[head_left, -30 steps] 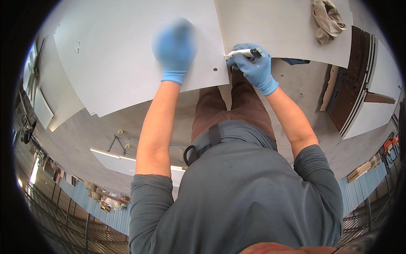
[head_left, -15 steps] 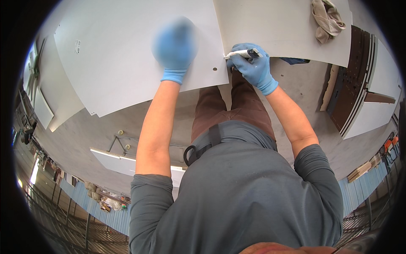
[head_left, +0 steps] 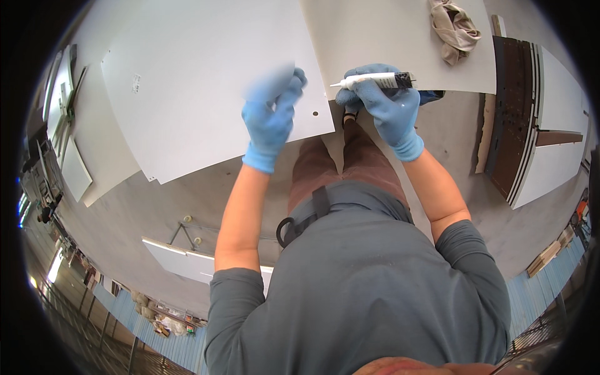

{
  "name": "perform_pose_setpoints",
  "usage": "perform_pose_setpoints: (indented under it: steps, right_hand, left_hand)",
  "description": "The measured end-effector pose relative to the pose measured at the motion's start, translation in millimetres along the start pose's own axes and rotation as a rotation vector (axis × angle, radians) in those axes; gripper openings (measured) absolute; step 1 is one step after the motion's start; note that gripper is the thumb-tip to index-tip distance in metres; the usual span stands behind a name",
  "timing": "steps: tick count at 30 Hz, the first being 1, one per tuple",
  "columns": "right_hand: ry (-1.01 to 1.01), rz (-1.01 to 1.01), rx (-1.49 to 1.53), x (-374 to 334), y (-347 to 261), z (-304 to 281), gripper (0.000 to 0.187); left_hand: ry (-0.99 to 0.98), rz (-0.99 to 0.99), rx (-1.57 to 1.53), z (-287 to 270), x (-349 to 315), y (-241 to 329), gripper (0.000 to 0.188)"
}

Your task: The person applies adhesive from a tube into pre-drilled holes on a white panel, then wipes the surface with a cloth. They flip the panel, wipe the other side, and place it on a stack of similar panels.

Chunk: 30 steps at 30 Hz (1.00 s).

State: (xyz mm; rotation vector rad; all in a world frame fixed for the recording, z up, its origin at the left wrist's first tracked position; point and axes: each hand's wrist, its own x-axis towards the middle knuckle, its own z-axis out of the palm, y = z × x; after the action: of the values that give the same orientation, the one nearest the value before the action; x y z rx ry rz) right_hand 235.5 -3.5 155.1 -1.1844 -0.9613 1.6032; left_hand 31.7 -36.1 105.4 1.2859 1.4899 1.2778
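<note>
A concrete floor (head_left: 450, 169) shows around a pale table (head_left: 369, 31), on which a large white panel (head_left: 200, 94) lies, with a small dark hole (head_left: 315, 114) by its near right corner. Above the panel, toward its right edge, the gloved left hand (head_left: 267, 122) has its fingers bent in and turned rightward; blur covers part of it, so I cannot tell whether they close on anything. Just beyond the panel's right edge, the gloved right hand (head_left: 390, 112) is clamped around a white tube (head_left: 375, 81), held nearly level, its nozzle pointing at that edge. The panel's right edge runs through the gap between the hands; beyond it the table stretches to a crumpled beige cloth (head_left: 456, 34), well right of the panel. Half a second ago the nozzle tip was at the panel's edge; now it sits slightly off it, and the left hand, previously a rounded blur, shows curled fingers.
</note>
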Motion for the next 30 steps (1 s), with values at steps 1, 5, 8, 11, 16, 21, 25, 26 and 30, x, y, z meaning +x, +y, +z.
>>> perform_pose_setpoints:
  steps: [1,5,8,11,16,21,25,26,30]
  right_hand:
    - [-0.034,-0.01,0.025,-5,-14,2,0.012]
    - [-0.107,-0.063,0.056,-29,-48,12,0.012]
    - [-0.111,-0.183,0.015,-28,-45,9,0.013]
    - [0.099,-0.241,0.1,-2,-23,-13,0.021]
    - [0.293,-0.221,0.317,21,23,-68,0.023]
    - [0.273,-0.08,0.35,9,50,-92,0.021]
    - [0.274,-0.002,0.402,4,55,-99,0.019]
    - [0.292,0.013,0.401,4,54,-100,0.018]
    - [0.22,0.008,0.459,7,52,-105,0.017]
  left_hand:
    - [-0.02,0.004,0.025,-1,-9,24,0.019]
    - [-0.138,0.268,0.225,-6,-24,80,0.031]
    - [-0.011,0.209,0.059,0,-24,75,0.029]
    - [0.196,-0.22,-0.153,7,-17,46,0.032]
    - [0.239,-0.178,0.06,24,-7,-4,0.029]
    - [0.357,0.096,0.425,14,1,-38,0.026]
    - [0.551,-0.129,0.286,-31,3,-55,0.028]
    - [0.553,-0.151,0.293,-40,2,-59,0.028]
    - [0.605,-0.196,0.22,-69,-8,-74,0.032]
